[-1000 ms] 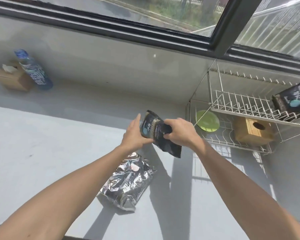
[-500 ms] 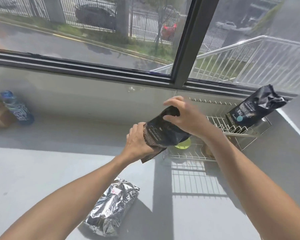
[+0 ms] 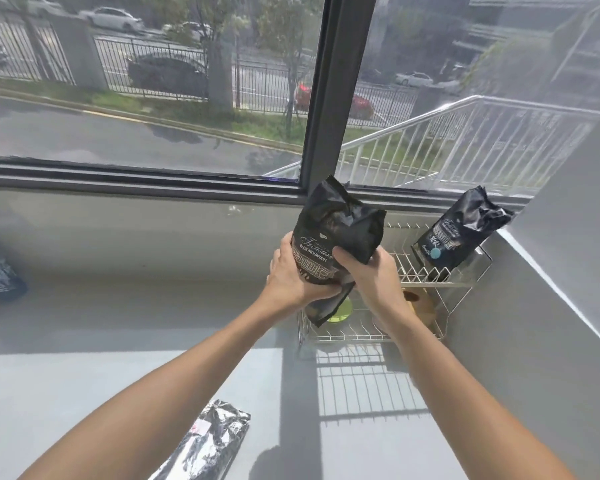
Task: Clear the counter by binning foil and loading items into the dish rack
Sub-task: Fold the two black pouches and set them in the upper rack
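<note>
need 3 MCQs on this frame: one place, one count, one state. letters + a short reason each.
1. Where does the foil packet lie?
A. on the counter, near the bottom edge of the view
B. on the rack's top shelf
C. on the window sill

2. How many black coffee bags are in view?
A. one
B. two
C. four

3. What state is the Blue Mountain bag in?
A. lying flat on the counter
B. held off the counter by both hands
C. set down on the rack's lower shelf

Answers:
1. A: the foil packet sits on the grey counter, below the left arm.
2. B: one bag is in the hands, and a second bag leans on the top shelf of the dish rack.
3. B: the left hand and right hand both grip it in front of the rack.
</note>
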